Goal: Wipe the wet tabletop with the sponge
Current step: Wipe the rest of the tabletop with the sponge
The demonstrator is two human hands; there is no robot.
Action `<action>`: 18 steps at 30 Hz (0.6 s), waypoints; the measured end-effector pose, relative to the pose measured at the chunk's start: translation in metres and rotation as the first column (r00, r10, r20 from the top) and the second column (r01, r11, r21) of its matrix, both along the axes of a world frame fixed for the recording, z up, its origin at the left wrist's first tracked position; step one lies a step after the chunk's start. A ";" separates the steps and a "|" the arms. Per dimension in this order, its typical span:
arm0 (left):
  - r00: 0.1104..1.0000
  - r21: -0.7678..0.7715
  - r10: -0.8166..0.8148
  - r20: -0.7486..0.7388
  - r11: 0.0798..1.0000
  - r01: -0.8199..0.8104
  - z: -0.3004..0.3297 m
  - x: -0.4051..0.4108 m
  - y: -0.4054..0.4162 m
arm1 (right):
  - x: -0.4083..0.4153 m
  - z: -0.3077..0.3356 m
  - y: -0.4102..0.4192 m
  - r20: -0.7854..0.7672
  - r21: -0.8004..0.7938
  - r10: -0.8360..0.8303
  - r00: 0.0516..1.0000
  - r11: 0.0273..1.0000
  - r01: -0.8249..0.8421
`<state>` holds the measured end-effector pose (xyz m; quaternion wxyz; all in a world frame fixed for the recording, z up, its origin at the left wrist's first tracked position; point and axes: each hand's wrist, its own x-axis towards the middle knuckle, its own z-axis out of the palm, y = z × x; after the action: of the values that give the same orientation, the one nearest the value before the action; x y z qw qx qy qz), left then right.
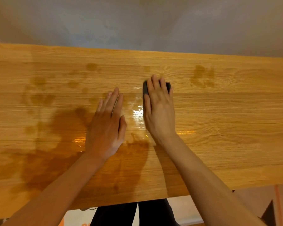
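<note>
A wooden tabletop (227,115) fills the view, with dark wet patches across its left and middle and a shiny film of water between my hands. A dark grey sponge (145,90) lies near the table's middle under my right hand (159,108), which presses down on it with the fingers draped over its top; only the sponge's left and far edges show. My left hand (107,126) lies flat on the wet wood just left of it, fingers straight, holding nothing.
A grey wall (137,22) runs behind the table's far edge. Below the near edge are my dark-clothed legs (134,214) and a brown cardboard box (266,204) at the lower right. Further wet blotches (203,77) sit at the far right of the wood.
</note>
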<state>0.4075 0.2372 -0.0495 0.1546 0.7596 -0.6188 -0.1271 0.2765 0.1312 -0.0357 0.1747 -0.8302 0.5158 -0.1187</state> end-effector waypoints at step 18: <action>1.000 -0.029 -0.006 -0.009 1.000 0.006 0.001 0.000 0.004 | 0.011 -0.004 0.011 0.070 -0.041 0.034 0.997 0.999 -0.031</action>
<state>0.4072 0.2408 -0.0489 0.1680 0.7549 -0.6221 -0.1218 0.2871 0.1424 -0.0399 0.1784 -0.8371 0.4932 -0.1555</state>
